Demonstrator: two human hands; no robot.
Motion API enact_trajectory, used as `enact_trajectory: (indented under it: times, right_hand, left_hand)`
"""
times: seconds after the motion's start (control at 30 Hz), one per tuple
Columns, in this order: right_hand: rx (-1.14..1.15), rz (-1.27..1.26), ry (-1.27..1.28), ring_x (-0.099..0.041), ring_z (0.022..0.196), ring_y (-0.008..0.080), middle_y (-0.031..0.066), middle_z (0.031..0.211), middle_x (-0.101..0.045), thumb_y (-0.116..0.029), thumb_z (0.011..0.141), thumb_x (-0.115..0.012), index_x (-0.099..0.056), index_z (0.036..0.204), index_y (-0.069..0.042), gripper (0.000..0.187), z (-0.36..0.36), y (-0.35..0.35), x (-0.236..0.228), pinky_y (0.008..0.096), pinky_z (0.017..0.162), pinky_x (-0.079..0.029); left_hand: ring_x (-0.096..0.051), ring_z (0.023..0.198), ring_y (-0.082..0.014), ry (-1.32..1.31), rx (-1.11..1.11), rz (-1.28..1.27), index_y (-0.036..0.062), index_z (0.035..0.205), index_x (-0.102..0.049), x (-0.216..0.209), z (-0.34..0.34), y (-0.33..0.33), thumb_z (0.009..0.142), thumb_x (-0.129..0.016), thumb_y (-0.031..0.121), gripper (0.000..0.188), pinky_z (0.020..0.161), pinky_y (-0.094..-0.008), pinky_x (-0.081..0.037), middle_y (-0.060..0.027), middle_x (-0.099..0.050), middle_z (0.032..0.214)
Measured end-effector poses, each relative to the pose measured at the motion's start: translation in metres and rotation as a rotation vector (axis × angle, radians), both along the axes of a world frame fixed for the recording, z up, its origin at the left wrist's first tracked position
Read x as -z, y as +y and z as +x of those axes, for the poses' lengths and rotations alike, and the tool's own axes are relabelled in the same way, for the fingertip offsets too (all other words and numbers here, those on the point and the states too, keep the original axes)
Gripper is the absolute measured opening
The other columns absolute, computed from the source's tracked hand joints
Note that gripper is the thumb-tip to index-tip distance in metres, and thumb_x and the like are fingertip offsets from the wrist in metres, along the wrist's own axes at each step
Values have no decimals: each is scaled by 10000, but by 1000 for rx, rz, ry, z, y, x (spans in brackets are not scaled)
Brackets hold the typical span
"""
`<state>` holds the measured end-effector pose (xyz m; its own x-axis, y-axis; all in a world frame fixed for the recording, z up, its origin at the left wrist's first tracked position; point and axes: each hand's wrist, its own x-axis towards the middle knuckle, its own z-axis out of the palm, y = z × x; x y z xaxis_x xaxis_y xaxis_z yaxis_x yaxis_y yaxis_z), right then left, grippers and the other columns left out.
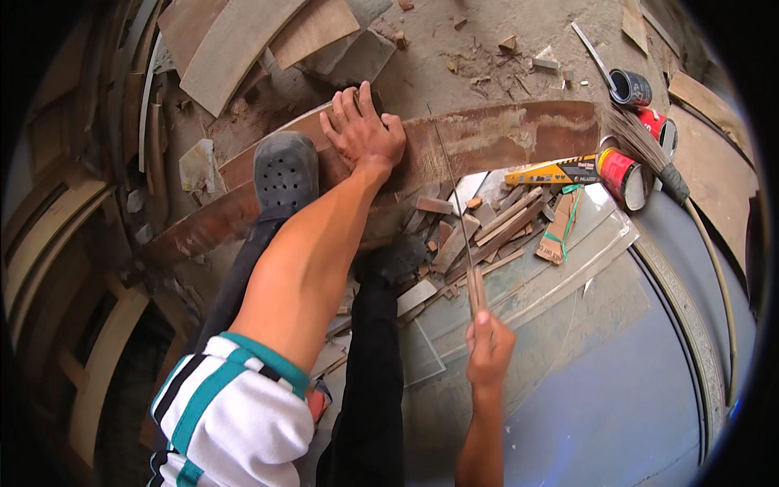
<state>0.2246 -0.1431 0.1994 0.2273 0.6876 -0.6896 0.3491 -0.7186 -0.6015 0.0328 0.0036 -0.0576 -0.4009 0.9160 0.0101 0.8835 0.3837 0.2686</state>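
A long reddish-brown wooden plank [519,134] crosses the view from lower left to upper right. My left hand [365,138] presses on its top with the fingers spread. Beside that hand, my left foot in a grey clog [286,174] rests on the plank too. My right hand [489,351] is closed round the wooden handle of a handsaw [451,183]. Seen almost edge-on, the thin blade runs across the plank to the right of my left hand. I cannot tell how deep the blade sits in the wood.
Wood offcuts [495,227] lie piled below the plank, beside a glass sheet [568,325]. To the right are a yellow-black package [552,172], a red can [621,174], a dark can [631,87] and a broom [672,180]. Curved boards [235,53] lie at the far left.
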Motion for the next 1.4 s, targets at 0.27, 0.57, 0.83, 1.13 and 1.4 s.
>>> enact_trajectory:
  times: [0.27, 0.57, 0.83, 1.13, 1.4]
  right_hand:
    - [-85, 112, 49, -448, 529, 159, 46, 568, -471, -384, 1040, -469, -534, 690, -10, 517, -15, 77, 106, 327, 519, -348]
    - [-27, 111, 60, -465, 506, 181, 58, 555, -486, -300, 1035, -474, -544, 670, -17, 468, 13, -24, 49, 343, 501, -361]
    - [-8, 56, 0, -504, 545, 179, 87, 571, -514, -372, 1014, -516, -592, 715, 5, 487, -8, 38, 54, 335, 544, -394]
    - [-131, 127, 99, -465, 548, 175, 70, 585, -487, -394, 1029, -473, -546, 696, -20, 506, -8, 79, 135, 321, 550, -371]
    - [-42, 286, 68, -476, 524, 139, 49, 557, -484, -328, 1007, -498, -549, 686, -23, 446, 10, -26, 113, 297, 517, -358]
  left_hand:
    - [-340, 1411, -285, -1, 29, 14, 140, 1411, -485, 0, 11, 7, 782, -521, 305, 651, 1172, -568, -146, -107, -472, 1413]
    - [-335, 1414, -311, -16, 17, 14, 132, 1408, -481, -1, 2, 8, 771, -555, 301, 664, 1178, -578, -128, -119, -470, 1406]
    - [-310, 1432, -293, -61, 14, -35, 140, 1438, -458, 2, 8, 7, 785, -518, 304, 677, 1181, -568, -105, -100, -460, 1424]
    - [-321, 1423, -297, -32, 19, 2, 132, 1434, -462, 3, 6, -4, 812, -505, 307, 648, 1179, -569, -113, -105, -463, 1426]
    - [-324, 1419, -306, 4, 16, 2, 111, 1445, -428, 1, -2, 2, 815, -491, 300, 661, 1176, -568, -131, -135, -455, 1428]
